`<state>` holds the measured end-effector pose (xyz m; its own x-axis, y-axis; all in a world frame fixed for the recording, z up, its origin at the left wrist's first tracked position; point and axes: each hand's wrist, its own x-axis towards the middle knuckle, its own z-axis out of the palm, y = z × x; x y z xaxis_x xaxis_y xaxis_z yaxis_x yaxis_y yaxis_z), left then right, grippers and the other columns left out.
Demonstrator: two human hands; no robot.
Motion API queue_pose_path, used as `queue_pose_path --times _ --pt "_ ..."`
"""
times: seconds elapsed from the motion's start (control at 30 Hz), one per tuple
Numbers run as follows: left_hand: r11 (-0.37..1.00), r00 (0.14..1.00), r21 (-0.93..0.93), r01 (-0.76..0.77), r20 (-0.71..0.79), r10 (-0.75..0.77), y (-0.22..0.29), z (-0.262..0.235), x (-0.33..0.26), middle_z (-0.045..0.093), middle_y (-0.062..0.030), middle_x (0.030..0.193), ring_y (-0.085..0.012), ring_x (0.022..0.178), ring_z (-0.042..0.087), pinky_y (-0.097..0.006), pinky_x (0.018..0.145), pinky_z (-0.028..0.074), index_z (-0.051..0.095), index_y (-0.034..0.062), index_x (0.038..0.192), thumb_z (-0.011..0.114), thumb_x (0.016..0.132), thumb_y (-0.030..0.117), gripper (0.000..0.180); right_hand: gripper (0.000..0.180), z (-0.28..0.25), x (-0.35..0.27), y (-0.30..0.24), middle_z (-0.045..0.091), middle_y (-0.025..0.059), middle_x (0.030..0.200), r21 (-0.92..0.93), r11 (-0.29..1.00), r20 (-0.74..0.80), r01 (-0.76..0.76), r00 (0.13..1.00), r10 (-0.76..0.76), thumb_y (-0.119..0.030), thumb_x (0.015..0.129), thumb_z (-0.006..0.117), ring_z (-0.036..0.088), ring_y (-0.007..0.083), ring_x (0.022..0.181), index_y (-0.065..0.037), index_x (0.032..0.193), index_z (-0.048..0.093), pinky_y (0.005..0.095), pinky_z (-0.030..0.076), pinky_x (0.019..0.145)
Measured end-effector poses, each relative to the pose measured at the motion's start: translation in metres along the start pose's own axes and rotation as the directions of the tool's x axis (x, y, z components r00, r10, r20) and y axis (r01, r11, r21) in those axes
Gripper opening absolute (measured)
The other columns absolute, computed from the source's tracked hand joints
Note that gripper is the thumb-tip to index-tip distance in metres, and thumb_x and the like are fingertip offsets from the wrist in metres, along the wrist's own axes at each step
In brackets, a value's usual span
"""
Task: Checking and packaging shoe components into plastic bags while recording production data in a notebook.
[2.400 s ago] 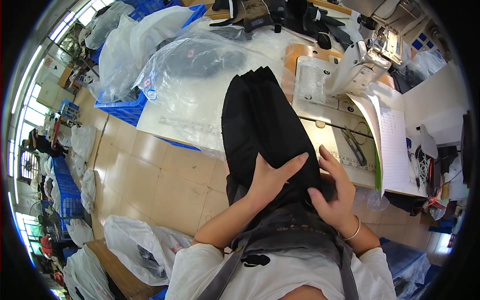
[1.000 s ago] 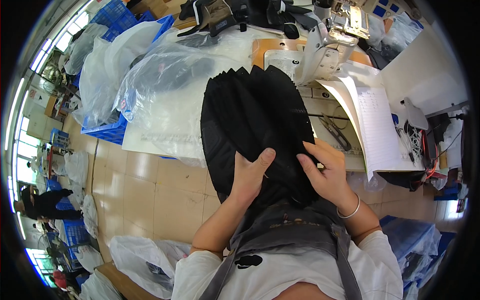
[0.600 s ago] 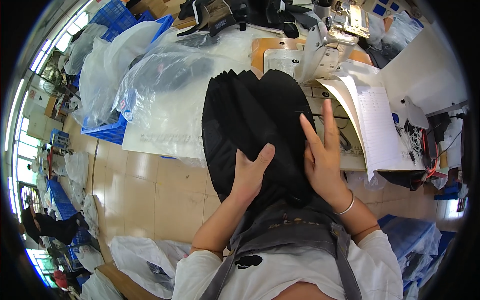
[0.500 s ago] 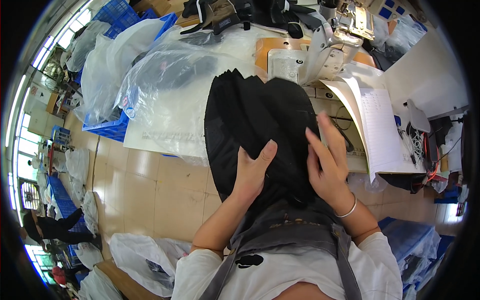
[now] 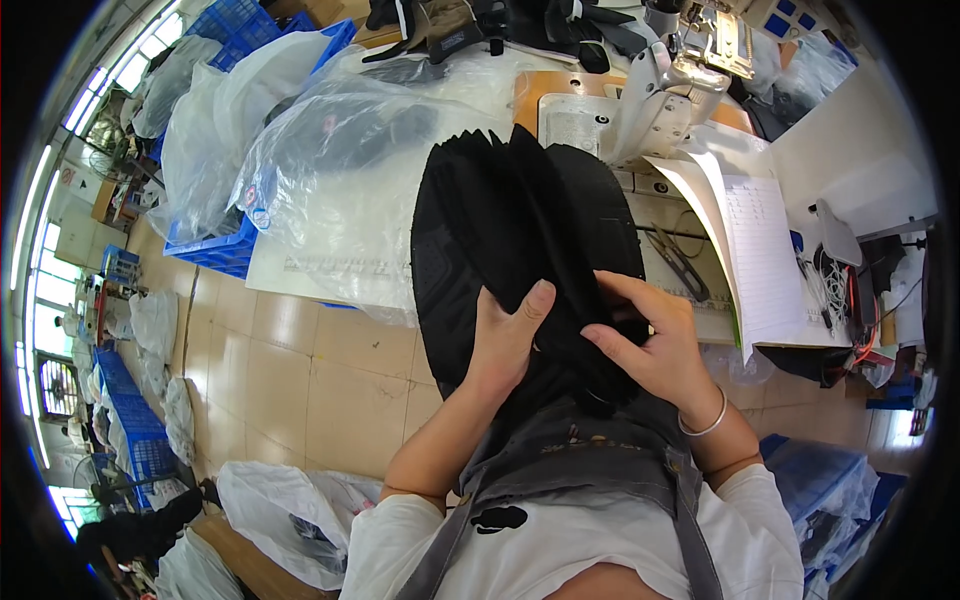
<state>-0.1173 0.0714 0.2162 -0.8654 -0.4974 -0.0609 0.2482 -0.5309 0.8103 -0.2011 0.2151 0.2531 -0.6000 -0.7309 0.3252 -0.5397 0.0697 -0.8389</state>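
Note:
A stack of black fabric pieces (image 5: 465, 240) with jagged far edges lies across the front edge of the table and my lap. My left hand (image 5: 503, 345) grips it from the left, thumb on top and the other fingers hidden underneath. On the right side, my right hand (image 5: 658, 335) pinches a raised fold of the black fabric between thumb and fingers. The top layers stand up in a ridge along the middle, while a rounded piece lies flatter to the right. Beside the stack, a pair of scissors (image 5: 680, 262) rests on the table.
A sewing machine (image 5: 665, 100) stands beyond the fabric. Lined paper sheets (image 5: 755, 240) hang over the table's right part. Clear plastic bags (image 5: 340, 170) cover the left, near a blue crate (image 5: 215, 250). Dark gloves (image 5: 455, 30) lie at the back.
My right hand has come down and inward from beside the stack and now pinches the fabric. The fabric's middle has risen into a ridge, and more of the scissors shows. My left hand stays put.

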Motion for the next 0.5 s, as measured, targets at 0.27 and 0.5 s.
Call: queue_pose_path --times 0.27,0.5 --pt "1.0 0.999 -0.004 -0.02 -0.038 0.02 -0.001 0.002 0.0 0.051 -0.0105 0.115 -0.0181 0.104 0.051 -0.03 0.09 0.043 0.038 -0.0021 0.123 0.066 0.081 0.018 0.054 0.039 0.009 -0.002 0.002 0.062 0.0137 0.088 0.061 0.998 -0.14 0.005 0.99 0.004 -0.001 0.077 0.06 0.061 0.0198 0.074 -0.001 0.116 0.054 0.0269 0.049 0.066" --pt "0.999 0.999 -0.02 0.033 -0.036 -0.034 -0.001 -0.001 0.002 0.052 -0.0091 0.112 -0.0166 0.101 0.053 -0.029 0.088 0.044 0.04 -0.0015 0.12 0.067 0.081 0.018 0.051 0.034 0.007 0.004 0.018 0.051 0.0189 0.102 -0.262 0.945 -0.037 0.195 0.977 -0.212 0.002 0.078 0.054 0.056 0.0313 0.087 0.0 0.112 0.054 0.0339 0.045 0.075"
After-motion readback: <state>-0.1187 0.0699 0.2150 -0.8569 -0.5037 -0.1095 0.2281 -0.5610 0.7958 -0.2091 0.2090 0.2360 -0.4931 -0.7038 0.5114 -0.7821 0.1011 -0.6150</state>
